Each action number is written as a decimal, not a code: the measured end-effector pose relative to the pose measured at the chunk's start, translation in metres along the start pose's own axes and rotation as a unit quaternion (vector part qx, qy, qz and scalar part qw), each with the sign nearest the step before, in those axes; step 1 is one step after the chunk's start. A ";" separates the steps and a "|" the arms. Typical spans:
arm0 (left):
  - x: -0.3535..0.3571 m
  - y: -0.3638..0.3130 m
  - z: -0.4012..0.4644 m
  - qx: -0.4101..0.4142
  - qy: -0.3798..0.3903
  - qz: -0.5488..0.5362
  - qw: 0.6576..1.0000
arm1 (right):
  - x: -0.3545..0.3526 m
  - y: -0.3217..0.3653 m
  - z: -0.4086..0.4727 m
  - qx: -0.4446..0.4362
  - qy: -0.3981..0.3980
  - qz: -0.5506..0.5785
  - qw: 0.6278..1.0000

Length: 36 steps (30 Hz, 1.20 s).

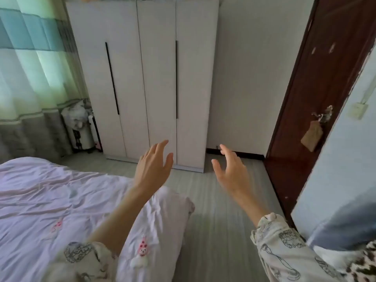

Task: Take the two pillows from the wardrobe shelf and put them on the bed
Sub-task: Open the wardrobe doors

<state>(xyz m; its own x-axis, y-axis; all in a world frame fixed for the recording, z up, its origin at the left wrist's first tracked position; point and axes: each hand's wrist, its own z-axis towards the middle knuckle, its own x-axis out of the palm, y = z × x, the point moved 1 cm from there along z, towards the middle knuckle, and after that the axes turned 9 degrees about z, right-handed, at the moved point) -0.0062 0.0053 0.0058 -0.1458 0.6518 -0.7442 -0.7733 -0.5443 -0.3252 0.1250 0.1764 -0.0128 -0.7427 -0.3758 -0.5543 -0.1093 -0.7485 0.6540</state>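
Hands reach forward, both empty with fingers spread: the left hand [152,165] over the bed's [50,200] corner, the right hand [231,169] above bare floor [219,231]. Ahead stands the white wardrobe [142,82], all three doors closed, so its shelf and the pillows are hidden. A dark door [317,98] stands open on the right, curtains [30,68] on the left.

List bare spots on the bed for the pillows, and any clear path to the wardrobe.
The quilt-covered bed is bare across its visible top; only the left hand hangs over its corner. A floor strip between bed and brown door runs clear to the shut wardrobe. Crowded: bags and heater between curtain and wardrobe. Right hand is empty.
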 end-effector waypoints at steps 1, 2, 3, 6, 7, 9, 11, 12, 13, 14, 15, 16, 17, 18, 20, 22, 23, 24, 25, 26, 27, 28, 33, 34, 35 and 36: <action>0.013 0.004 0.005 -0.014 0.003 -0.016 1.000 | 0.005 -0.009 0.006 0.010 -0.003 0.013 1.000; 0.025 0.010 0.012 -0.027 0.001 -0.025 0.999 | 0.010 -0.020 0.014 0.016 -0.006 0.018 1.000; 0.040 0.017 0.019 -0.033 0.004 -0.030 0.999 | 0.017 -0.032 0.022 0.017 -0.005 0.022 1.000; 0.081 0.035 0.049 -0.064 0.029 -0.051 0.996 | 0.035 -0.063 0.055 0.032 0.001 0.028 0.999; 0.092 0.040 0.062 -0.074 0.027 -0.062 0.995 | 0.040 -0.074 0.067 0.033 0.001 0.033 0.999; 0.113 0.048 0.089 -0.075 0.024 -0.079 0.994 | 0.048 -0.090 0.093 0.034 0.003 0.044 0.998; 0.134 0.051 0.117 -0.075 0.023 -0.092 0.993 | 0.055 -0.106 0.119 0.035 0.010 0.054 0.998; 0.144 0.050 0.130 -0.076 0.025 -0.100 0.992 | 0.057 -0.113 0.131 0.038 0.015 0.056 0.998; 0.155 0.049 0.142 -0.078 0.029 -0.108 0.991 | 0.059 -0.122 0.144 0.041 0.018 0.059 0.997; 0.166 0.049 0.153 -0.079 0.035 -0.113 0.990 | 0.060 -0.130 0.157 0.047 0.021 0.061 0.997; 0.176 0.048 0.164 -0.078 0.037 -0.117 0.989 | 0.062 -0.138 0.169 0.048 0.020 0.065 0.997; 0.187 0.047 0.175 -0.076 0.039 -0.119 0.989 | 0.063 -0.146 0.181 0.049 0.018 0.066 0.996; 0.197 0.047 0.186 -0.076 0.042 -0.124 0.988 | 0.065 -0.156 0.193 0.051 0.017 0.069 0.996; 0.208 0.047 0.196 -0.078 0.046 -0.125 0.988 | 0.067 -0.166 0.205 0.051 0.017 0.069 0.996; 0.229 0.048 0.217 -0.079 0.052 -0.120 0.988 | 0.071 -0.186 0.231 0.051 0.025 0.072 0.996; 0.250 0.049 0.237 -0.082 0.053 -0.117 0.988 | 0.078 -0.205 0.261 0.046 0.041 0.075 0.995; 0.260 0.049 0.248 -0.082 0.052 -0.117 0.988 | 0.081 -0.214 0.278 0.040 0.049 0.080 0.995; 0.270 0.050 0.259 -0.084 0.050 -0.117 0.988 | 0.085 -0.221 0.296 0.035 0.057 0.086 0.994; 0.279 0.051 0.272 -0.090 0.046 -0.117 0.988 | 0.088 -0.229 0.314 0.029 0.065 0.093 0.993; 0.287 0.051 0.285 -0.099 0.040 -0.117 0.987 | 0.092 -0.236 0.333 0.022 0.073 0.098 0.992; 0.295 0.051 0.300 -0.110 0.030 -0.118 0.986 | 0.096 -0.244 0.352 0.013 0.082 0.102 0.991; 0.303 0.051 0.315 -0.120 0.020 -0.118 0.986 | 0.099 -0.250 0.371 0.003 0.092 0.106 0.990; 0.338 0.050 0.390 -0.147 -0.026 -0.112 0.982 | 0.113 -0.279 0.465 -0.040 0.130 0.132 0.982; 0.345 0.052 0.402 -0.154 -0.033 -0.111 0.981 | 0.118 -0.284 0.481 -0.043 0.138 0.141 0.979; 0.352 0.056 0.413 -0.163 -0.036 -0.108 0.980 | 0.124 -0.290 0.496 -0.044 0.147 0.152 0.976; 0.358 0.061 0.423 -0.174 -0.038 -0.104 0.979 | 0.131 -0.295 0.510 -0.046 0.155 0.161 0.974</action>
<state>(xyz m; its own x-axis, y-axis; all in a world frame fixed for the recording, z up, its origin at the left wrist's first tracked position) -0.3667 0.4287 -0.0344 -0.0632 0.7976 -0.5998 -0.5360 -0.5341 -0.6538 -0.2768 0.6269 -0.0154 -0.4917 -0.7350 -0.4670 0.1651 -0.6053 0.7787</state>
